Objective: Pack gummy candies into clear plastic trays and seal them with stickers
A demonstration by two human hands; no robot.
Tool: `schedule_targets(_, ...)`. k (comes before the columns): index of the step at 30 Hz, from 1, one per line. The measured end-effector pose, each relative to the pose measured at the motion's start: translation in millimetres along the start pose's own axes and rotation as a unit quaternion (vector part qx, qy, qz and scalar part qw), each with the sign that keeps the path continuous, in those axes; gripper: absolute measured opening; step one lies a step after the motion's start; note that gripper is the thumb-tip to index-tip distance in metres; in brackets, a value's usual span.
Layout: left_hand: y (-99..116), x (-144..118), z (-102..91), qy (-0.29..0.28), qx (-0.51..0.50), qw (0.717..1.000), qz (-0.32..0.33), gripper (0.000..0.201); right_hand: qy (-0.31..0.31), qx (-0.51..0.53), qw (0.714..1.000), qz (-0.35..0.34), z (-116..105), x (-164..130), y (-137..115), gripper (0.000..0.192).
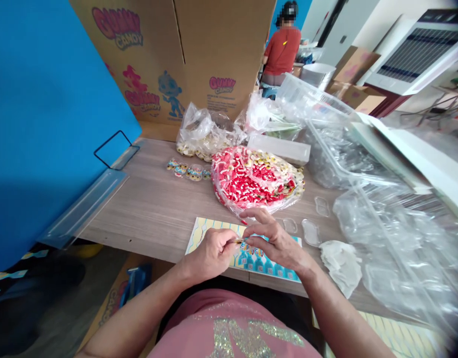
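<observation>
- While both hands meet over the printed card (214,229), left hand (210,252) and right hand (275,239) pinch one small candy piece (241,241) between fingertips, keeping it steady.
- Just beyond the hands: bag of red gummies (253,179) on the counter (150,204), within reach.

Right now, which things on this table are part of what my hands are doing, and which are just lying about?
In use: left hand, right hand, small piece pinched between them, printed card, candy bag.
Lying about: cardboard box, clear trays, blue divider, white cloth.
</observation>
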State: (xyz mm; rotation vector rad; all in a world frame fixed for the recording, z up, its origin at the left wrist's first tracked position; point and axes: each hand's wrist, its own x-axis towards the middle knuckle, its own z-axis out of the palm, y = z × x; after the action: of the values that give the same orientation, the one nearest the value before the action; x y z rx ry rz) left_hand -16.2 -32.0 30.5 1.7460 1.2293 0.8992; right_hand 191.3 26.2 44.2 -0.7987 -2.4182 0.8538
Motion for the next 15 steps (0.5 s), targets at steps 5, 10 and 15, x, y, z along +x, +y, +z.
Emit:
schedule_targets(5,-1,-2,4.0,0.037,-0.017,0.998,0.044,0.024,-0.002,0.278,0.959,0.059,13,0,10,0.009)
schedule_targets(10,1,3,0.5,0.084,-0.076,0.994,0.004,0.018,0.118,0.451,0.866,0.182,43,-3,13,0.010)
schedule_targets(15,-6,6,6.1,0.119,-0.200,0.970,-0.072,0.017,0.202,0.488,0.817,0.231,58,-1,6,0.023)
